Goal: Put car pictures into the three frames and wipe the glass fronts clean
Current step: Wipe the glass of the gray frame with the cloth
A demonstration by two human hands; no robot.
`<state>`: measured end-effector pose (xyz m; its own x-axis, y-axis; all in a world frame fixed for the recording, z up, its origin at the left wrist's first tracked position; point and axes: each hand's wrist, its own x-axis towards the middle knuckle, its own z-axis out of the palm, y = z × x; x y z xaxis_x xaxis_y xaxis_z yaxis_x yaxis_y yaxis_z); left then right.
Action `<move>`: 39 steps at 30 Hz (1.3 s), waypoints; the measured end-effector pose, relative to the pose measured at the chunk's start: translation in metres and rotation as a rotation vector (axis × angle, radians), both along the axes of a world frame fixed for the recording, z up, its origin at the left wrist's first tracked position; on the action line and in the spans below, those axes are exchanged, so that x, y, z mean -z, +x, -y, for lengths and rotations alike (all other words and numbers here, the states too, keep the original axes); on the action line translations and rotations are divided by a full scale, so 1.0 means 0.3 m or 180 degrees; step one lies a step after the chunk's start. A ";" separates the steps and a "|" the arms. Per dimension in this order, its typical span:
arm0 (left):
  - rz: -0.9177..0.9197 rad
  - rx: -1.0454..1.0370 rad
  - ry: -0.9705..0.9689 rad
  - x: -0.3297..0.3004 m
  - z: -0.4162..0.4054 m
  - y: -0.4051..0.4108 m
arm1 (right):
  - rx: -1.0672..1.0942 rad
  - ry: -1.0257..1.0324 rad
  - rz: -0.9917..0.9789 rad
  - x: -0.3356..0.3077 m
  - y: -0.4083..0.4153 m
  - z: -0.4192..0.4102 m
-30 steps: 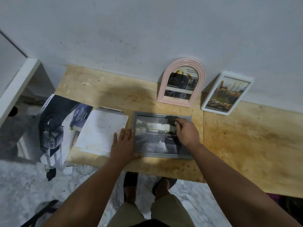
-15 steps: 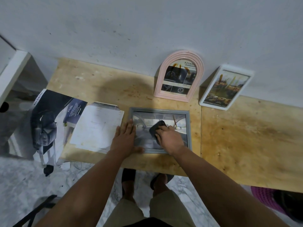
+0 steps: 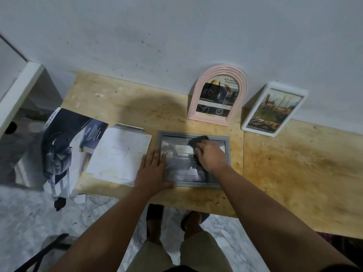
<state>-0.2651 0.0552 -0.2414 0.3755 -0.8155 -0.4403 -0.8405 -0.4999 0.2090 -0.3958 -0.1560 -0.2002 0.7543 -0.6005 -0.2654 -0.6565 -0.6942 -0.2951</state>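
A grey frame [image 3: 227, 154] with a car-interior picture lies flat on the wooden table [image 3: 294, 163]. My left hand [image 3: 152, 169] presses flat on the frame's left edge, fingers straight. My right hand [image 3: 211, 156] holds a dark cloth [image 3: 197, 141] against the glass near the frame's upper middle. A pink arched frame [image 3: 217, 95] and a white rectangular frame [image 3: 274, 109], both with pictures in them, lean against the wall behind.
A white sheet [image 3: 119, 154] lies left of the grey frame. A car brochure [image 3: 64, 146] hangs over the table's left edge. A white shelf edge [image 3: 17, 95] stands at far left. My feet show below the table's front edge.
My right hand with the cloth slid from the glass's upper right down to its lower middle, then back up to the upper middle. My left hand stayed on the frame's left edge.
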 end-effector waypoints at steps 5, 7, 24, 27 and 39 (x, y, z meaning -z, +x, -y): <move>-0.0067 -0.0117 0.0052 -0.003 0.017 0.003 | -0.0456 -0.0194 -0.0278 0.059 -0.029 -0.152; -0.0063 -0.0107 0.0080 -0.003 0.016 0.009 | -0.0859 -0.0140 -0.0229 0.060 -0.065 -0.189; -0.0134 -0.0117 -0.0007 -0.002 0.007 0.011 | -0.0020 -0.0165 -0.0399 -0.021 -0.077 0.158; -0.0120 -0.0114 0.0030 -0.001 0.004 0.009 | 0.0030 -0.0069 -0.0515 0.017 -0.100 0.139; -0.0119 -0.0102 0.0127 -0.010 0.006 0.011 | -0.0062 -0.0067 -0.0619 -0.029 -0.210 0.010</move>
<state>-0.2618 0.0533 -0.2384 0.3839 -0.7850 -0.4863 -0.8159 -0.5349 0.2194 -0.4589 -0.1589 -0.1916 0.7016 -0.5932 -0.3948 -0.6861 -0.7121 -0.1492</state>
